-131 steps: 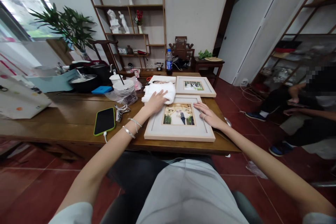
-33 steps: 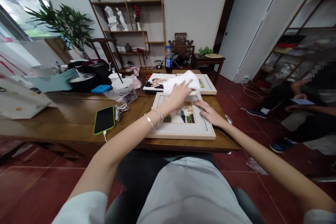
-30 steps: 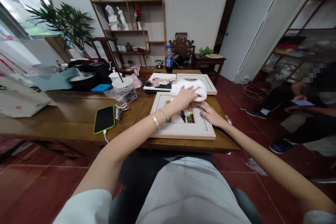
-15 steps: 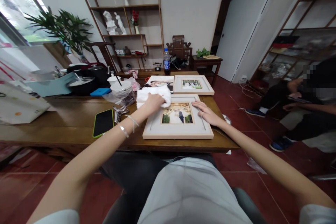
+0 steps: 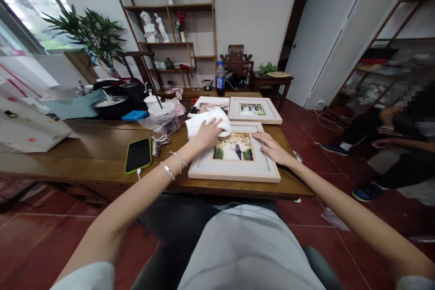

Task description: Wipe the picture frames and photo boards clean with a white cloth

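Note:
My left hand [image 5: 208,136] presses a white cloth [image 5: 200,122] onto the upper left of a pale wooden picture frame [image 5: 234,174]. Its fingers reach over the cloth and grip it. A picture of a couple in light and dark clothes shows inside the wide grey mat; the cloth and hand cover the frame's upper left part. On the right side of the same frame rests my right hand [image 5: 273,148], fingers stretched out and holding nothing. Behind lie a second framed photo [image 5: 253,109] and a photo print [image 5: 207,105], partly hidden by the cloth.
Left on the wooden table [image 5: 102,154] are a phone [image 5: 138,156] with a cable, a bagged cup [image 5: 161,118], a blue box [image 5: 134,115] and a black pot [image 5: 110,108]. A bottle [image 5: 220,79] stands at the back. A person sits at the right.
The fingers of my left hand have spread further over the cloth, and the hand sits slightly lower on it. My right hand stays on the frame. The whole view has shifted slightly.

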`<state>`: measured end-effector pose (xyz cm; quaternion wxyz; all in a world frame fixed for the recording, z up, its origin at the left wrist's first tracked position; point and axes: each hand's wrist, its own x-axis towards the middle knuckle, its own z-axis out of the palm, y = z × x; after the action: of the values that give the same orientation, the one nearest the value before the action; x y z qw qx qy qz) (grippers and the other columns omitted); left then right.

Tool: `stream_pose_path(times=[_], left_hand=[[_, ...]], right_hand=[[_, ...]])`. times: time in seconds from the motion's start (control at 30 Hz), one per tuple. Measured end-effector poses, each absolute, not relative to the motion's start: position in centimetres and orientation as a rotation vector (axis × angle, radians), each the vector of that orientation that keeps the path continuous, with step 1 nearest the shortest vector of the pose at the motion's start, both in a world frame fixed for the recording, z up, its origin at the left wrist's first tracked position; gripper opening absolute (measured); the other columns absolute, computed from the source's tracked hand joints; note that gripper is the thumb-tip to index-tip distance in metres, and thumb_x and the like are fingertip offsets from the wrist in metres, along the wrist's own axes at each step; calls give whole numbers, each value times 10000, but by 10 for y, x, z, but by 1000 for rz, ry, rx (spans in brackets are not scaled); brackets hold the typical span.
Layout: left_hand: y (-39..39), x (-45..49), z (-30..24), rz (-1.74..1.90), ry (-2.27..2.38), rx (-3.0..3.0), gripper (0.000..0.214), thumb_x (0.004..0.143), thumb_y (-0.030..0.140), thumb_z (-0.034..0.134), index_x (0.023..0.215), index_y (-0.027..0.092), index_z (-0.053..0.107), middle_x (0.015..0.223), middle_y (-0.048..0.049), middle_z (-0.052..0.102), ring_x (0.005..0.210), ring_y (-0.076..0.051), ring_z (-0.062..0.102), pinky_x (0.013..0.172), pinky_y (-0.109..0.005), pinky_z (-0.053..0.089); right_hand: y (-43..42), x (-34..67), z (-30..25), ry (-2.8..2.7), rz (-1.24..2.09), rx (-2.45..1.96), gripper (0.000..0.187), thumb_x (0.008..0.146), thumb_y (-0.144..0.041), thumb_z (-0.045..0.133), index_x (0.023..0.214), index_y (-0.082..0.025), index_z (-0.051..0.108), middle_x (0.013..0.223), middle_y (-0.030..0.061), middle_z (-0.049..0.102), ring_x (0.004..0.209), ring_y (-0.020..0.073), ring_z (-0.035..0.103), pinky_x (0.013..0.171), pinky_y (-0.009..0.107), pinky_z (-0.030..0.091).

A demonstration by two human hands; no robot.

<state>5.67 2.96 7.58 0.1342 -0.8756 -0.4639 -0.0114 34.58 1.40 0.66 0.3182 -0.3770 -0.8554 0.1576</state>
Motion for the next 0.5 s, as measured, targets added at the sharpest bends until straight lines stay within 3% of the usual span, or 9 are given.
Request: stream_pose_path(times=[0.13,0.23,0.37,0.5], left_hand=[[47,47,71,-169,-1394,-2462,372,842,167,419,1192,171,547,1499,-103,238,1358,-290,230,1021,-482,293],[56,44,70,-185,-1424,-2423,362,867,209,411,1203,165,541,1488,-113,265,1349,-283,257,1016,-461,311],[52,47,75,-72,-1373,-2473,326,873,208,412,1152,181,577,1381,-121,439,1295,-262,358,1012,-430,321],[20,51,86,51,-1318,-2559,291,881,230,401,1051,168,629,1138,-148,609,1040,-265,579,904,-391,405]], right_hand=[[14,346,7,-2258,408,-994,549,772,-158,449,1319,-210,461,1418,78,416,1375,276,229,1112,551,184],[13,345,8,-2264,401,-1001,547,774,-157,448,1319,-204,463,1419,82,415,1377,271,225,1115,542,184],[13,346,8,-2259,402,-998,536,790,-175,448,1322,-240,457,1421,61,416,1377,269,230,1112,552,188],[15,346,6,-2259,404,-999,556,776,-157,446,1327,-228,449,1421,73,413,1377,271,231,1110,551,191]])
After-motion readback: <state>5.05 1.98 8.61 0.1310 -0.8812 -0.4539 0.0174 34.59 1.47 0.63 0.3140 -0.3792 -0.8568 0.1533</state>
